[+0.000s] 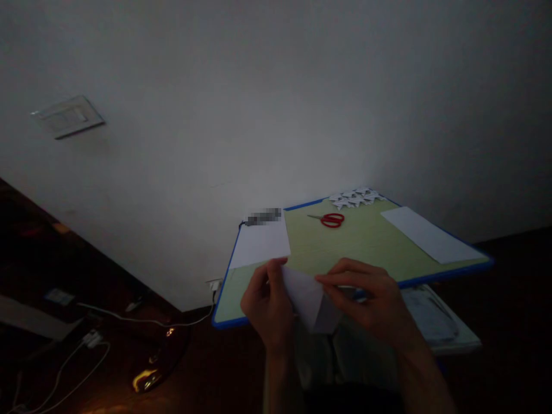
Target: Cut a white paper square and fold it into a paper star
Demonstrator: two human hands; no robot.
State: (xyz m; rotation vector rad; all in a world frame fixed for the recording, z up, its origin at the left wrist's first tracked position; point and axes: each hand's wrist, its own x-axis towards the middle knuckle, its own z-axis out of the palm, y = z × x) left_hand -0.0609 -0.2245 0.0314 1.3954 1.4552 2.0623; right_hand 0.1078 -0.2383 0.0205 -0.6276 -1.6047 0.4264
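Between my two hands is a folded piece of white paper (304, 293), held above the front edge of the table. My left hand (269, 299) is closed on its left side, with the thumb along the top. On the right side, my right hand (366, 290) pinches the paper's edge between thumb and fingers. A crease runs down the paper, and its lower part angles away in shadow. Beyond my hands, red-handled scissors (332, 220) lie on the pale green tabletop (345, 247).
White sheets lie at the table's left (263, 244) and right (431, 236). Several folded white paper pieces (357, 198) sit at the back by the wall (276, 115). Below the table's right side is a white-edged box or shelf (440, 322). Cables (142, 322) run at the lower left.
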